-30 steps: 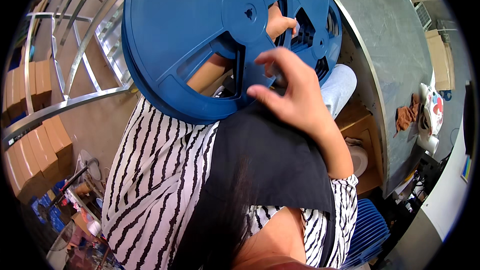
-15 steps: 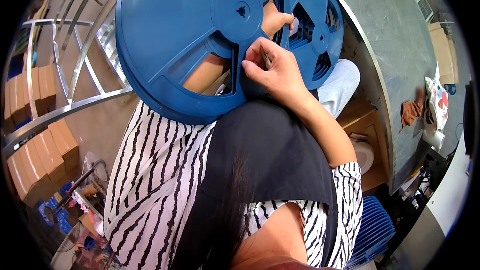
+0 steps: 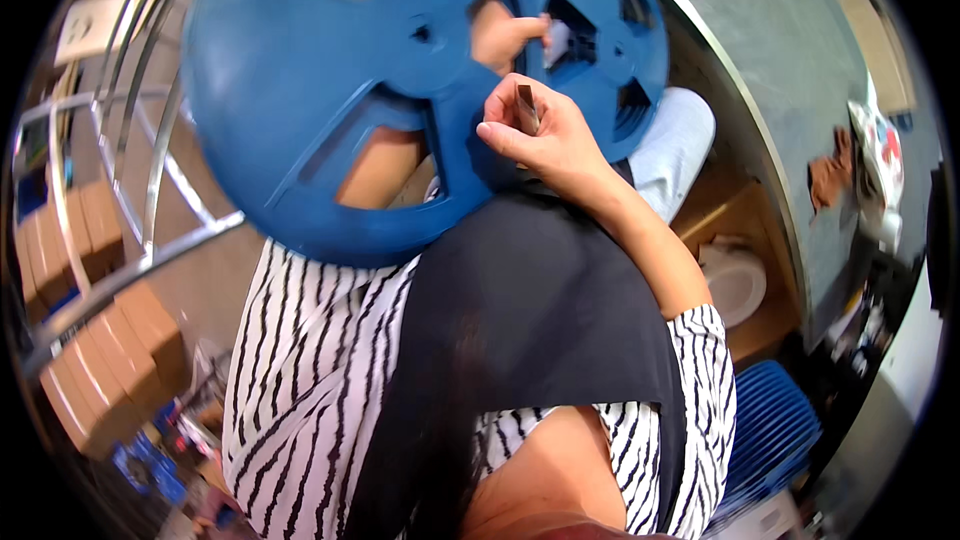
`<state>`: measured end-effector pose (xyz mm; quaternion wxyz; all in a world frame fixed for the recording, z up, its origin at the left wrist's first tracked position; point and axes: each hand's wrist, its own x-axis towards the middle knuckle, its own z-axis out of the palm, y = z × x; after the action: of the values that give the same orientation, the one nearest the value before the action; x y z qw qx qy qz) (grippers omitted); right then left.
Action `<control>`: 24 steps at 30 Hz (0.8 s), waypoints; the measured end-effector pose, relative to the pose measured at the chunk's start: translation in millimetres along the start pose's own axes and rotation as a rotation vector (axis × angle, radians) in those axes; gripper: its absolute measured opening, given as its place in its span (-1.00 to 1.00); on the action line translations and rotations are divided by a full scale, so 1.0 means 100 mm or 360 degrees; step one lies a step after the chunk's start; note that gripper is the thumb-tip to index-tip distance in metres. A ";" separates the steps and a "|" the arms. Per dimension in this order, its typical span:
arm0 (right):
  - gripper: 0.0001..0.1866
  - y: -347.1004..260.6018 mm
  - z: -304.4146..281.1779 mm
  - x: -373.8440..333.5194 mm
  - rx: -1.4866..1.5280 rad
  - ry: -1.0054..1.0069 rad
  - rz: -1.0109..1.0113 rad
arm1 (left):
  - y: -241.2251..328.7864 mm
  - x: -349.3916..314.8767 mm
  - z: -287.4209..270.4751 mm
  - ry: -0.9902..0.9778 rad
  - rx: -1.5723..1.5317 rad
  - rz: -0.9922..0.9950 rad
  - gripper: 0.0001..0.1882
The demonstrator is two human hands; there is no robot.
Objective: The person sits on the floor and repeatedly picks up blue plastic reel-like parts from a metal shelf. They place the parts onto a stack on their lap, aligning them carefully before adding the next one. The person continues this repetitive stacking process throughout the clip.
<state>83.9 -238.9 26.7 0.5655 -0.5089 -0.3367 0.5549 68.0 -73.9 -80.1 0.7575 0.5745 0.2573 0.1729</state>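
Note:
A large blue plastic reel (image 3: 290,70) with cut-out windows rests upright, tilted, on my lap. My left forearm passes behind it and shows through one window. My left hand (image 3: 505,38) shows through another window, its fingers curled round the reel's spoke. In front of the reel's lower right part is my right hand (image 3: 548,130), closed round a small flat dark strip (image 3: 526,105) that sticks up from the fist; its exact kind is unclear. Just right of my left hand, more blue reels (image 3: 630,15) stand stacked against my knee.
A grey table (image 3: 770,50) with a metal edge curves along the right, with a brown cloth (image 3: 830,175) and a white bag (image 3: 880,175) on it. Beneath stands a cardboard box (image 3: 770,310) holding a white roll (image 3: 735,285). Metal rails (image 3: 150,190) and cartons (image 3: 115,360) are at left.
The large reel has shifted left and slightly blurs. Both hands have moved slightly left in the view. The strip in my right hand now shows more plainly.

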 end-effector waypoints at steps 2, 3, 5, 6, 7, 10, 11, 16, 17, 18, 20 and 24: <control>-0.85 0.07 -0.28 -0.07 0.0187 0.0149 0.0054 | 0.03 -0.12 -0.14 -0.0045 -0.0262 -0.0069 -0.80; -0.86 0.13 -0.45 -0.10 0.0216 0.0322 0.0110 | 0.09 -0.18 -0.21 -0.0115 -0.0332 -0.0214 -0.78; -0.84 0.54 -1.03 -0.21 -0.0041 0.0996 0.0087 | 0.06 -0.21 -0.20 -0.0099 -0.0454 -0.0366 -0.80; -0.85 0.74 -1.33 -0.26 0.0166 0.1268 0.0122 | 0.10 -0.27 -0.22 -0.0066 -0.0425 -0.0425 -0.81; -0.86 0.88 -1.55 -0.28 0.0116 0.1346 0.0038 | 0.06 -0.31 -0.33 -0.0108 -0.0416 -0.0435 -0.80; -0.87 1.09 -1.86 -0.33 -0.0097 0.1422 0.0182 | -0.06 -0.40 -0.42 -0.0054 -0.0514 -0.0478 -0.80; -0.87 1.07 -1.85 -0.31 -0.0102 0.1414 0.0223 | -0.05 -0.42 -0.46 -0.0053 -0.0515 -0.0535 -0.80; -0.86 0.89 -1.84 -0.18 -0.0207 0.1315 0.0495 | 0.11 -0.47 -0.37 -0.0020 -0.0462 -0.0423 -0.80; -0.86 0.87 -1.85 -0.16 -0.0199 0.1302 0.0508 | 0.14 -0.48 -0.36 -0.0028 -0.0440 -0.0414 -0.80; -0.86 0.89 -1.86 -0.14 -0.0187 0.1292 0.0520 | 0.15 -0.47 -0.34 -0.0012 -0.0428 -0.0418 -0.81; -0.85 0.95 -1.92 -0.11 -0.0120 0.1264 0.0528 | 0.06 -0.45 -0.41 -0.0104 -0.0415 -0.0441 -0.74; -0.86 0.97 -1.97 -0.10 -0.0041 0.1204 0.0547 | 0.10 -0.48 -0.39 -0.0103 -0.0422 -0.0453 -0.74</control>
<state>240.6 -301.4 -113.5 0.5421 -0.7327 -0.0224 0.4108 7.0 -67.5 -69.5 0.8512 0.4328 0.2865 0.0778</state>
